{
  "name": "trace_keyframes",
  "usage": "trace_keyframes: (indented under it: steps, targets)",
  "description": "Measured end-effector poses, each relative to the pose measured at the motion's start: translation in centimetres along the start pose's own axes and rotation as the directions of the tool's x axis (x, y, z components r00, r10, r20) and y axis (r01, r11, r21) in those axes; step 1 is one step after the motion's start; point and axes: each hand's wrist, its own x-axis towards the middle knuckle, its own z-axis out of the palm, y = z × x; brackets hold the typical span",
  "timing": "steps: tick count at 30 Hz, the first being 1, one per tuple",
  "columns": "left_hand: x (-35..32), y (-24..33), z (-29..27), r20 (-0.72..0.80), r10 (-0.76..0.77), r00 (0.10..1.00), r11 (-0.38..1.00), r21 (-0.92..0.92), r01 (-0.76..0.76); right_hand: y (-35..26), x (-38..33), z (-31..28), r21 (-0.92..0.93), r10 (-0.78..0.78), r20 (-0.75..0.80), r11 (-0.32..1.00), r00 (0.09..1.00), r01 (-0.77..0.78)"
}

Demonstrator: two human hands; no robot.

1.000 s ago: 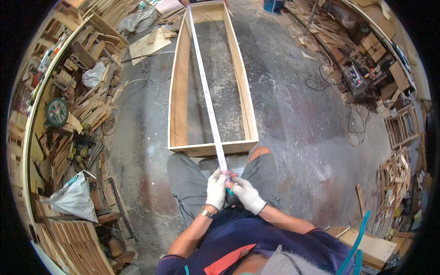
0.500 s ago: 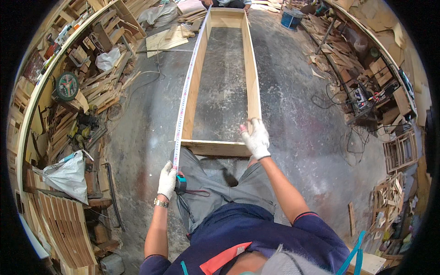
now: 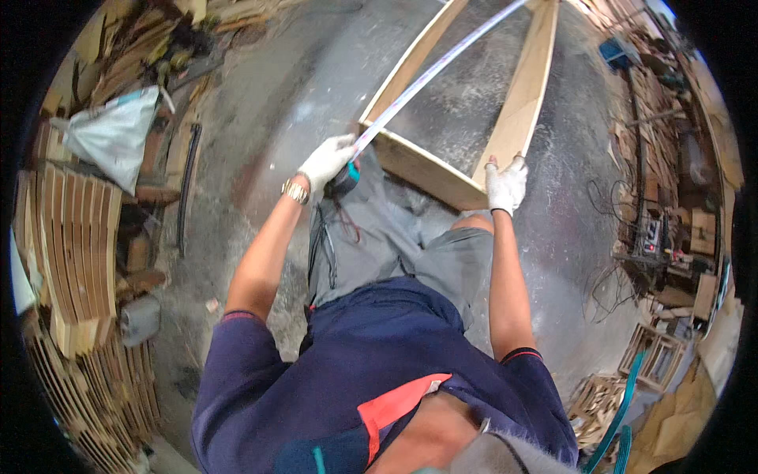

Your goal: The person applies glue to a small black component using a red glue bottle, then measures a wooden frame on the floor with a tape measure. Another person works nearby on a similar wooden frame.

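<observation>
A long open wooden frame (image 3: 430,170), made of boards set on edge, lies ahead of my legs with its far end cut off by the picture's top. My gloved left hand (image 3: 328,160) is closed round a black and teal tape measure (image 3: 344,180) by the frame's near left corner. From it the white tape blade (image 3: 444,63) runs diagonally over the frame toward the far right. My gloved right hand (image 3: 507,186) grips the frame's near right corner, thumb on the inner side. A dark red cord hangs below the tape measure.
Stacked slatted wood pieces (image 3: 75,245) and a white sack (image 3: 117,134) stand at the left. Wood scraps, a blue bucket (image 3: 617,54) and loose black cables (image 3: 612,292) lie along the right. Small wooden frames (image 3: 654,357) are at the lower right.
My view has turned, and the frame now slants to the upper right. The tape blade has gone from along the left board to a diagonal across the frame. The person at the far end is out of view.
</observation>
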Motion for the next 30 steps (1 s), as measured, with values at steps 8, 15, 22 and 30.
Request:
trace_keyframes:
  steps: [8,15,22,30]
  targets:
    - [1.1,-2.6,-2.5,0.169,-0.068,0.983,0.95,-0.29,0.115,0.4,0.3,0.3,-0.022,-0.064,-0.065,0.998,0.996,0.063]
    - [0.8,-3.5,-4.4,0.398,-0.121,0.91,0.813,-0.486,0.32,0.1,0.6,0.4,-0.071,-0.069,-0.048,0.995,0.996,0.065]
    - [1.0,-4.1,-4.4,0.442,-0.075,0.894,0.754,-0.561,0.341,0.0,0.5,0.3,-0.081,-0.047,-0.035,0.996,0.998,0.044]
    - [1.1,-4.3,-4.3,0.451,-0.07,0.89,0.699,-0.614,0.366,-0.1,0.6,0.2,-0.074,-0.03,-0.023,0.997,0.999,0.028]
